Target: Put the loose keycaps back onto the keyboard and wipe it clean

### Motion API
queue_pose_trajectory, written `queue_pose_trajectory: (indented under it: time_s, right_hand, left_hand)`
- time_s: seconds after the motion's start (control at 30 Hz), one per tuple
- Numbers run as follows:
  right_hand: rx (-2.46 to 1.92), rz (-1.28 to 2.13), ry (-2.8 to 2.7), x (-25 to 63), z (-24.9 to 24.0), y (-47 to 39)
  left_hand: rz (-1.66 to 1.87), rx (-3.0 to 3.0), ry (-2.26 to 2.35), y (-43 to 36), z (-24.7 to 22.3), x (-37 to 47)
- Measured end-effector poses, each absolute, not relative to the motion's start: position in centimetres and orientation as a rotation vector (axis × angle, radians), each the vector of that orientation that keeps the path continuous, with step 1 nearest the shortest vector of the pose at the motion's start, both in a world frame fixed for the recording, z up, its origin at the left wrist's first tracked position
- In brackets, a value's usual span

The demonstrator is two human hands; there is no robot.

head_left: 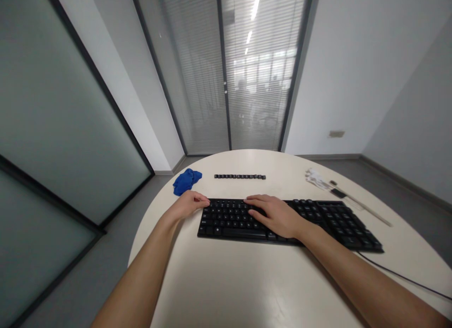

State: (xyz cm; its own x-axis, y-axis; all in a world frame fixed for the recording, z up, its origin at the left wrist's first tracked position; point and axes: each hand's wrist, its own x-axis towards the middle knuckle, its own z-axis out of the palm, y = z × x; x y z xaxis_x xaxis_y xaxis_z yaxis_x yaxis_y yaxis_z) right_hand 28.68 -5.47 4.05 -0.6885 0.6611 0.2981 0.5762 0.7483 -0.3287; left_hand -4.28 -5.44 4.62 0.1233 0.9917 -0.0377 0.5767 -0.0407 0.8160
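A black keyboard [233, 223] lies across the table in front of me, its top row of keys seemingly bare at the left. My left hand [186, 204] is at its upper left corner, thumb and fingers closed together on the edge. Over the middle of the keys rests my right hand [277, 215], palm down, its fingers stretched out and a little apart, with the fingertips at the back row. Some keys are hidden under it. Behind the keyboard, small black keycaps [240, 177] stand in a straight row.
A crumpled blue cloth [187, 181] lies at the left rim of the round table [226, 281]. At the back right are a white bundle [316, 178], a small dark piece [333, 183] and a thin stick-like tool [367, 209]. The keyboard's cable [399, 274] runs off to the right.
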Motion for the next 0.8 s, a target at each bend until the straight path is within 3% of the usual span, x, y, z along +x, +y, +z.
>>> queue_pose_trajectory:
  time_s: [0.8]
  right_hand:
    - [-0.972, 0.261, -2.562, 28.72, 4.06, -5.52]
  left_hand:
    - [0.695, 1.724, 1.612, -5.37, 4.57, -4.34]
